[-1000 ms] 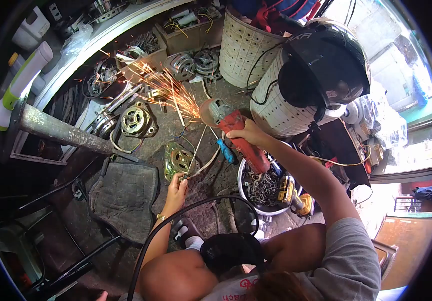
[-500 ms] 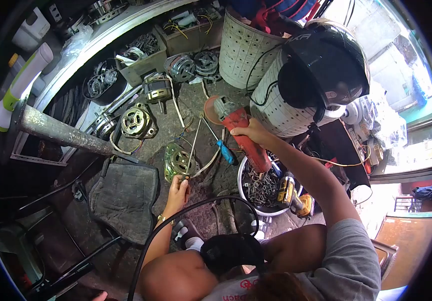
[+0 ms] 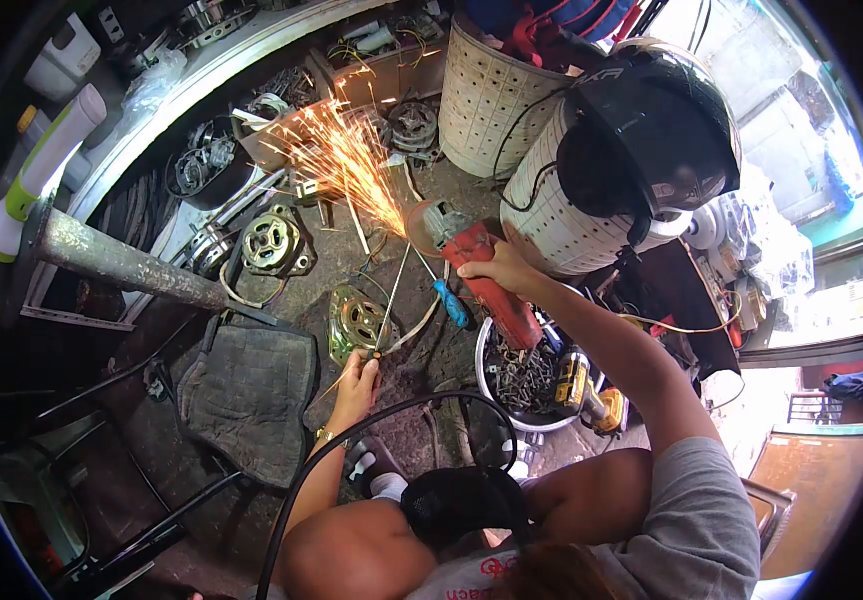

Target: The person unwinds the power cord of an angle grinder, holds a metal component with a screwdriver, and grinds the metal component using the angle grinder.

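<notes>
My right hand (image 3: 499, 268) is closed round the body of a red angle grinder (image 3: 491, 295). Its disc (image 3: 421, 232) meets the far tip of a thin metal rod (image 3: 392, 300). Bright sparks (image 3: 346, 165) fan up and to the left from that contact. Lower down, my left hand (image 3: 357, 378) pinches the rod's near end, which is partly hidden by the fingers. Behind the rod lies a gold-coloured motor cover (image 3: 351, 322) on the floor. A blue-handled screwdriver (image 3: 451, 305) rests between the rod and the grinder.
A metal bowl of screws (image 3: 521, 385) and a yellow drill (image 3: 591, 395) stand near my right knee. Perforated white drums (image 3: 496, 100) are at the back, one bearing a black helmet (image 3: 651, 140). More motors (image 3: 273, 240) lie left. A black cable (image 3: 351, 432) arcs across my lap.
The grinder has shifted slightly left and its disc now touches the rod's tip. Sparks have appeared. The left hand stays almost in place.
</notes>
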Motion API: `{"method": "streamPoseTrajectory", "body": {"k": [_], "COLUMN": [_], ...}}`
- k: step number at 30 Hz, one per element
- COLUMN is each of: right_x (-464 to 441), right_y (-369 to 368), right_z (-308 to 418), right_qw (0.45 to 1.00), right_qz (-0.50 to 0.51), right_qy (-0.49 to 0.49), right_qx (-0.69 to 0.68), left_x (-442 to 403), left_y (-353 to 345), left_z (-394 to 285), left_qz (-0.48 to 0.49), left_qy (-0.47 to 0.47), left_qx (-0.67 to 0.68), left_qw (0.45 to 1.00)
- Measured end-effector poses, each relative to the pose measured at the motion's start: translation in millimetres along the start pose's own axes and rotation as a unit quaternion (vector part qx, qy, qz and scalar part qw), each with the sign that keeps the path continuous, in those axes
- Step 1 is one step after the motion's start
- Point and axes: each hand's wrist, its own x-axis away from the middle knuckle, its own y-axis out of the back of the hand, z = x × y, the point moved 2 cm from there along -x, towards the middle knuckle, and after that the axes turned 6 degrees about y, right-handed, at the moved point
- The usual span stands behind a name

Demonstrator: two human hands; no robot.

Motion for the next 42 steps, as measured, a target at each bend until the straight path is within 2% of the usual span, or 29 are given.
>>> {"method": "streamPoseTrajectory", "body": {"k": [2, 9, 20, 24, 26, 29, 42], "right_x": [-5.0, -7.4, -7.6, 0.8, 4.2, 3.1, -5.4], "right_y": [-0.5, -0.8, 5.5, 7.3, 5.0, 1.9, -0.4], "right_z": [-5.7, -3.6, 9.4, 9.5, 10.1, 5.2, -11.8], "right_qw": [0.999, 0.999, 0.999, 0.999, 0.998, 1.0, 1.0], "right_qz": [-0.019, -0.022, -0.009, -0.014, 0.011, -0.009, 0.005], "right_qy": [0.029, 0.032, -0.033, -0.029, -0.046, -0.003, 0.006], "right_qx": [0.019, 0.037, -0.028, -0.033, -0.05, -0.027, -0.011], "left_x": [-0.3, 5.2, 7.9, 7.5, 6.7, 4.1, 3.1], "left_y": [0.5, -3.6, 4.6, 1.0, -0.2, -0.5, -2.0], "left_z": [1.3, -5.7, 4.9, -0.4, 0.0, 2.5, -0.4], "left_qz": [0.001, -0.004, -0.002, -0.018, -0.024, -0.028, -0.024], "left_qy": [-0.004, 0.011, 0.034, 0.036, 0.034, 0.009, -0.015], "left_qx": [0.007, -0.003, -0.003, -0.017, -0.032, -0.029, -0.049], "left_qw": [1.0, 1.0, 0.999, 0.999, 0.999, 0.999, 0.998]}}
